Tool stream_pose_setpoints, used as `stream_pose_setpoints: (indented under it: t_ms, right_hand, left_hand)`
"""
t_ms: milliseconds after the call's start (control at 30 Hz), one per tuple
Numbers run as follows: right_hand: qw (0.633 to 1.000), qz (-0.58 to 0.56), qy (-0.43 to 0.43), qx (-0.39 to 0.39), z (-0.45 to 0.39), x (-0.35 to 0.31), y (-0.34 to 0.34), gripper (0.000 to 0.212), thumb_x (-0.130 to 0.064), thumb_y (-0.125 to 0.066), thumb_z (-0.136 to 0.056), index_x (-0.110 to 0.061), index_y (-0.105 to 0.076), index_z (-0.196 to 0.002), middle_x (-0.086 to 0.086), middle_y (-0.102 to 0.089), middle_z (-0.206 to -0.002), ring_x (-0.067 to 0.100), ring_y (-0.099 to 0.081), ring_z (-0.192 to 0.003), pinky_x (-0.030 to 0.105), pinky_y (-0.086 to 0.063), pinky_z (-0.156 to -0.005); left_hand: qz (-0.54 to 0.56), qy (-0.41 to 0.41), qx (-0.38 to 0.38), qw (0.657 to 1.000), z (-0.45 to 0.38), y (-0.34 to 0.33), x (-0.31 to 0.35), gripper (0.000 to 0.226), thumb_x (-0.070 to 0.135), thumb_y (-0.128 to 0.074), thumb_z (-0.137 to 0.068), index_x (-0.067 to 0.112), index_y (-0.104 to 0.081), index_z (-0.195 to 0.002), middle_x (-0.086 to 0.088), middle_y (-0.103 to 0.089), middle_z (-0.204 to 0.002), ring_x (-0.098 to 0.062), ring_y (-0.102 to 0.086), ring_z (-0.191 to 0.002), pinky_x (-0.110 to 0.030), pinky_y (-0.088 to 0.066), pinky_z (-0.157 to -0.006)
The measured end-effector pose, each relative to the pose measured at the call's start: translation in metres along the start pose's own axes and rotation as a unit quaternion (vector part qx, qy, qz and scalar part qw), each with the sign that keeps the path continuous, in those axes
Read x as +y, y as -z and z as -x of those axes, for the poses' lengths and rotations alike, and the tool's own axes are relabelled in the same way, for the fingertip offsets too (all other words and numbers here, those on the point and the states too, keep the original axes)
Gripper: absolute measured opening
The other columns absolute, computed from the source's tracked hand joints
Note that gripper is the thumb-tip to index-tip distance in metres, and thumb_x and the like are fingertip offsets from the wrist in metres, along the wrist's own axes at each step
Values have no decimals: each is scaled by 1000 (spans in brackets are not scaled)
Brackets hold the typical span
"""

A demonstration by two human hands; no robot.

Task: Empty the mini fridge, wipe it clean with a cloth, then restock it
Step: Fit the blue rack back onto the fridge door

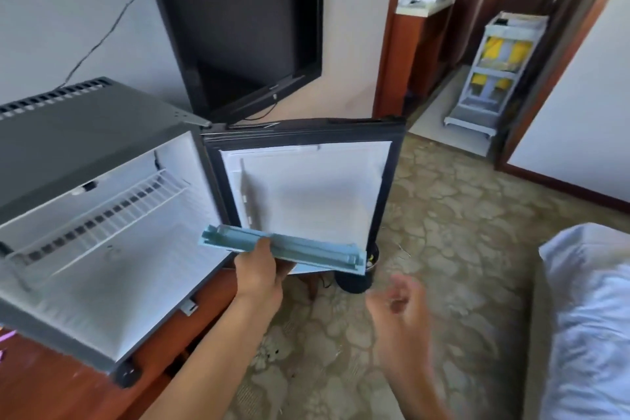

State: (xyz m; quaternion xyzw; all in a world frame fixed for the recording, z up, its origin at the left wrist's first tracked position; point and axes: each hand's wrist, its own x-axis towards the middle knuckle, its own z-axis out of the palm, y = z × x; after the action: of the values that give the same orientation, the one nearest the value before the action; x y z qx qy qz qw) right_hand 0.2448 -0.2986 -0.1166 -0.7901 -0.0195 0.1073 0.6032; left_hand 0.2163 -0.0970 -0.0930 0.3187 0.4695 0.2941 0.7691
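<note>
One mini fridge (85,160), grey body, sits on a reddish wooden surface (41,385) at left, door (303,181) swung wide open to the right, white inner liner facing the camera. One white wire rack (102,215) inside the fridge, tilted, front edge lower than the back. Nothing else visible in the cavity.

One pale blue door shelf bar (283,249), long and narrow, long axis running left to right with the right end a bit lower, held across the bottom of the open door. Whether it is seated in the door or just in front of it, cannot tell.

Left hand (259,273) grips the bar near its middle, thumb on top, fingers curled under. Right hand (399,303) hangs in the air well right of the door, blurred, fingers loosely curled, holding nothing.

One black TV (245,34) on the wall behind the fridge. One dark round bin (354,280) on the floor under the door. Patterned carpet (443,215). One bed (593,317) with white bedding at right. One white cart (497,68) with yellow items by the doorway.
</note>
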Motion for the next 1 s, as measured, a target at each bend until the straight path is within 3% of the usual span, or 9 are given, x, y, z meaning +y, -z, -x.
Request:
stream_pose_setpoints:
  t_ms: [67, 167, 267, 400, 500, 600, 767, 900, 1000]
  right_hand:
    - [986, -25, -112, -125, -13, -4, -5, 47, -44, -73, -90, -25, -54, -128, -6, -66, -106, 13, -66, -90, 39, -55, -81]
    - [955, -86, -159, -236, -30, -15, -27, 60, -44, -73, -91, -13, -53, -138, 2, -70, -114, 17, -70, -82, 33, -60, -71]
    - [935, -218, -175, -220, -43, -32, -52, 62, -46, -79, -79, -10, -61, -126, 13, -71, -112, 21, -68, -75, 35, -56, -62]
    - [916, -325, -173, -158, -61, -51, -84, 55, -39, -79, -82, -7, -62, -124, 19, -71, -114, 22, -66, -74, 32, -50, -55]
    - [919, -332, -174, -123, -72, -58, -98, 44, -38, -78, -88, -11, -67, -121, 15, -73, -109, 23, -69, -82, 34, -50, -62]
    - [918, -343, -165, -106, -84, -63, -101, 41, -38, -75, -90, -9, -69, -117, 16, -73, -107, 22, -70, -82, 33, -51, -65]
    - [929, -330, -132, -103, -102, -78, -104, 56, -43, -73, -88, 3, -66, -118, 22, -75, -109, 32, -76, -96, 37, -56, -74]
    - [933, -325, -104, -118, -116, -89, -104, 65, -48, -73, -85, 3, -61, -123, 22, -76, -103, 32, -76, -96, 37, -59, -79]
    - [940, -303, -109, -116, -130, -93, -102, 66, -49, -73, -85, 7, -62, -118, 23, -77, -96, 32, -77, -92, 34, -61, -76]
  left_hand:
    - [26, 8, 8, 1000, 2, -16, 1, 30, 10, -54, -104, 0, -51, -132, -20, -62, -126, -31, -65, -111, -36, -62, -67]
    - [26, 4, 30, 999, 2, -33, -1, 31, 11, -55, -100, -1, -54, -128, -22, -62, -128, -33, -65, -115, -34, -64, -66]
    - [24, -13, 44, 999, -3, -43, -6, 33, 11, -52, -97, -2, -55, -127, -23, -65, -125, -32, -69, -109, -31, -63, -65]
    - [7, -11, 44, 999, -14, -48, -11, 36, 19, -54, -88, 11, -61, -122, -16, -73, -113, -33, -75, -96, -50, -64, -80]
    - [24, -10, 11, 1000, -17, -51, -5, 33, 24, -60, -90, 18, -58, -123, -10, -73, -110, -32, -75, -99, -50, -61, -89]
    - [46, -5, -74, 996, -18, -51, 5, 35, 23, -61, -99, 7, -56, -129, -11, -69, -111, -32, -73, -104, -42, -60, -91]
    - [68, -1, -151, 986, -32, -49, 20, 19, 23, -60, -101, 7, -62, -110, -15, -56, -102, -35, -67, -96, -47, -58, -97]
    - [85, -14, -178, 980, -41, -53, 28, 34, 30, -58, -103, 3, -66, -121, -22, -71, -115, -40, -70, -111, -50, -53, -104]
    - [96, -13, -183, 978, -41, -60, 27, 49, 39, -57, -102, 1, -60, -134, -26, -68, -127, -44, -66, -119, -52, -50, -108]
